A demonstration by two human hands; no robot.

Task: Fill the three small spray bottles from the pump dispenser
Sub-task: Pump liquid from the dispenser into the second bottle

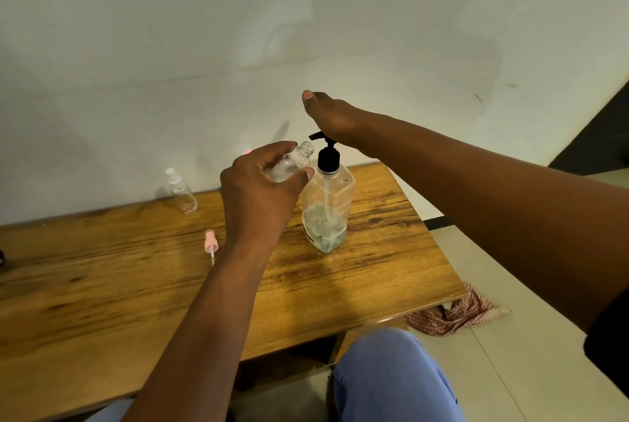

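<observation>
Head view showed the left hand (pixel 255 190) with its grip curled round an uncapped small spray bottle (pixel 289 164), thumb on the near side and fingers behind, holding it tilted so that its open neck sat just below and beside the black spout of the pump dispenser (pixel 326 204). The right hand (pixel 332 119) lay palm down on the pump head with fingers straight and spread; its grip pinched nothing.

The dispenser stood upright on the wooden table (pixel 102 285), roughly a third full by appearance. Whether liquid was leaving the spout could not be told. A pink spray cap (pixel 210 244) lay loose on the table to the left, apart from the bottle. A second small spray bottle (pixel 182 192), capped and seemingly empty, stood near the wall. A third bottle was not identifiable.

Assessment: the step in hand was pumping into the held bottle. To do it well, the neck should be brought squarely under the spout tip before pressing, the bottle kept steady, and the pump pressed slowly with short strokes, since the narrow opening would likely spill under a hard push.
</observation>
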